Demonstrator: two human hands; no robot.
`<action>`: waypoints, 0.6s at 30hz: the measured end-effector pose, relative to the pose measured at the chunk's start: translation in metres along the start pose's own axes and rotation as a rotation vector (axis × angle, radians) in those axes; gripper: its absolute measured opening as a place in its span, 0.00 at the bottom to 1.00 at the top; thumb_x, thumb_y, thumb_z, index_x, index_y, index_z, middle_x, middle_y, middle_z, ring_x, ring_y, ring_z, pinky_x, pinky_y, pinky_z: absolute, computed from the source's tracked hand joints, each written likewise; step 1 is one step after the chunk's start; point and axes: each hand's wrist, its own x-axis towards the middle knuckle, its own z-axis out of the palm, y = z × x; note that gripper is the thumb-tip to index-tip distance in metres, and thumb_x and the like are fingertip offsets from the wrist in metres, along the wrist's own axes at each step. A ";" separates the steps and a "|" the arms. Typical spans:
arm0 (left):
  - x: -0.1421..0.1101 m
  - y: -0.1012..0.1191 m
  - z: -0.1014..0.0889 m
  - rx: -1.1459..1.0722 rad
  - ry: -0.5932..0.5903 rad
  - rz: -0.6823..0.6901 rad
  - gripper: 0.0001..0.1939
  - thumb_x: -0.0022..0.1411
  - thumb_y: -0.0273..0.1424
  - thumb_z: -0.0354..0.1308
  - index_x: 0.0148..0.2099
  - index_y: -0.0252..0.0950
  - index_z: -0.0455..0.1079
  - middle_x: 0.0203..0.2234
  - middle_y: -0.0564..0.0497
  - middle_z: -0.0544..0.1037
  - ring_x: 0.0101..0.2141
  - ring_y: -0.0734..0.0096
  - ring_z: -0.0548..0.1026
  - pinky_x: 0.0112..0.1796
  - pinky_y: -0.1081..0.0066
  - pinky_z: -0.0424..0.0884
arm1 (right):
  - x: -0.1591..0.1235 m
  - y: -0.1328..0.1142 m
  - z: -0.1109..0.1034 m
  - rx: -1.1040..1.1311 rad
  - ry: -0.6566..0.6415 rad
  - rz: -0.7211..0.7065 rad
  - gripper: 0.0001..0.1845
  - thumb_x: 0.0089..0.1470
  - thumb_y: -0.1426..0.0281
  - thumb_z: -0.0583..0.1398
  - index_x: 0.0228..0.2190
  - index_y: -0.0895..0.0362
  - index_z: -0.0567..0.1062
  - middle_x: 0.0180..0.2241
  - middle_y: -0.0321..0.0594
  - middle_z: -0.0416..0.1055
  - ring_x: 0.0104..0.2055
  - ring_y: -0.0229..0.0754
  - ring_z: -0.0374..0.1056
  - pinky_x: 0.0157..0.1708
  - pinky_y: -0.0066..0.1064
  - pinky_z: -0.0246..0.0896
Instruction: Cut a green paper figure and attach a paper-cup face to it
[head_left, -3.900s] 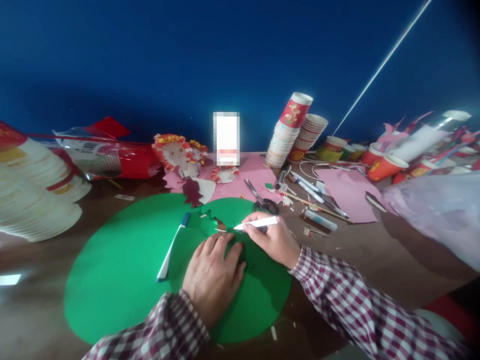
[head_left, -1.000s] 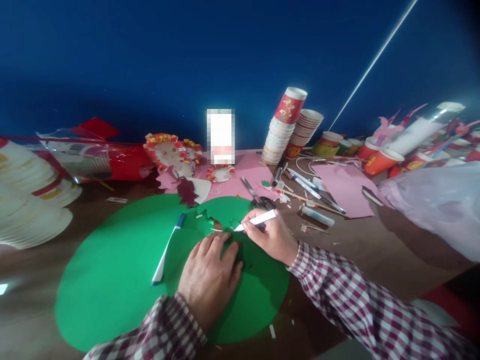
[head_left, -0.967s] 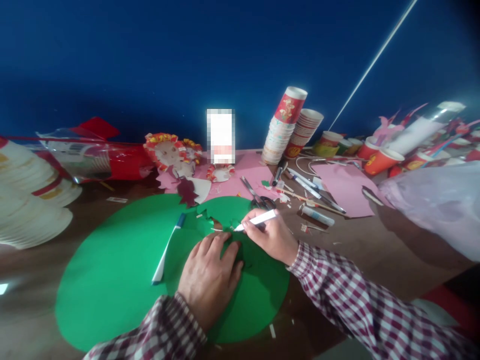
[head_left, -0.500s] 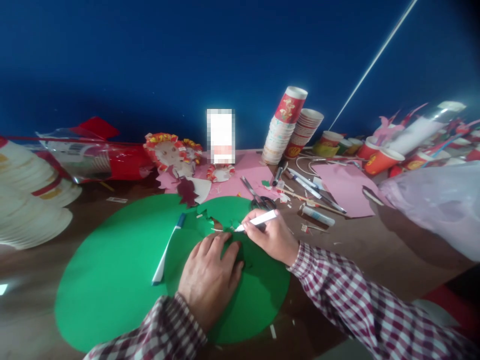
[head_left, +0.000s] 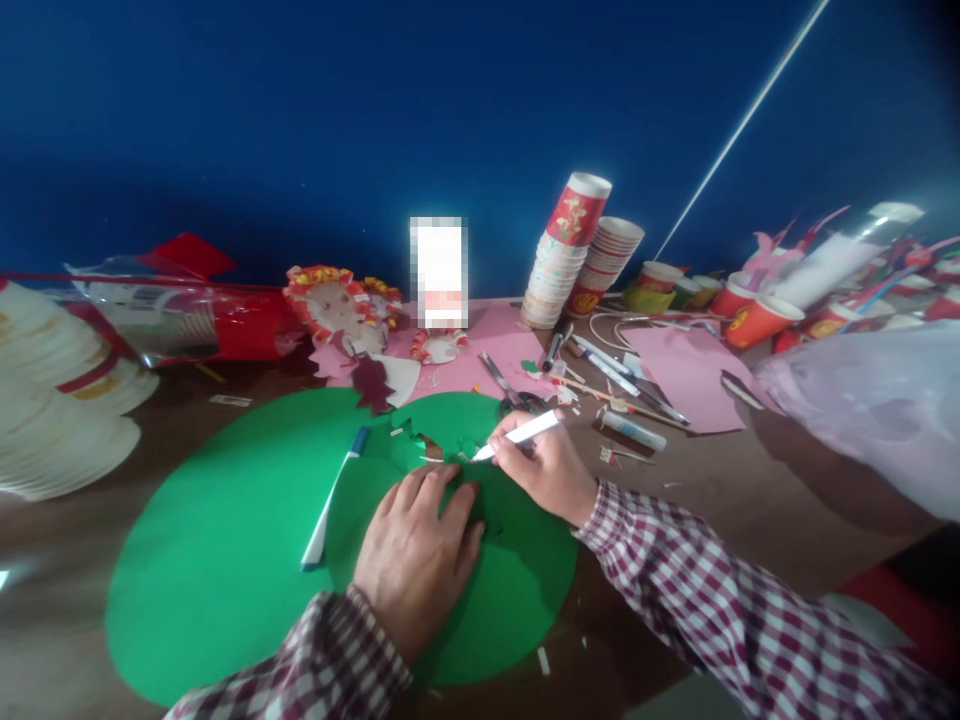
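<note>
My right hand point(head_left: 544, 465) grips a white marker point(head_left: 523, 434), its tip down near a small dark outline on the green paper point(head_left: 225, 540). Flat on that paper lies my left hand point(head_left: 416, 530), fingers slightly apart and pointing away from me. The paper looks like two overlapping round shapes. A second marker, white with blue ends point(head_left: 332, 500), rests on it left of my left hand. Small green and brown scraps point(head_left: 429, 445) lie just beyond my fingertips. Scissors point(head_left: 510, 380) with black handles sit behind my right hand, which partly hides them.
Stacked paper cups point(head_left: 562, 260) lean near the blue wall. Pink paper point(head_left: 682, 375), several pens point(head_left: 611, 368) and a glue tube point(head_left: 632, 430) lie to the right. A plastic bag point(head_left: 877, 410) is at far right. Pale stacked plates or bowls point(head_left: 67, 370) stand at left.
Over the last half second my right hand and the marker have shifted slightly right, baring more of the outline. My left hand stays in place on the paper. The view has drifted a little.
</note>
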 end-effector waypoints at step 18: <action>-0.001 0.000 0.001 0.009 0.002 0.000 0.15 0.60 0.32 0.50 0.48 0.36 0.68 0.46 0.43 0.70 0.46 0.53 0.66 0.44 0.53 0.67 | 0.000 -0.003 0.000 -0.027 -0.029 -0.034 0.07 0.55 0.70 0.55 0.29 0.58 0.71 0.22 0.36 0.71 0.21 0.34 0.64 0.21 0.24 0.58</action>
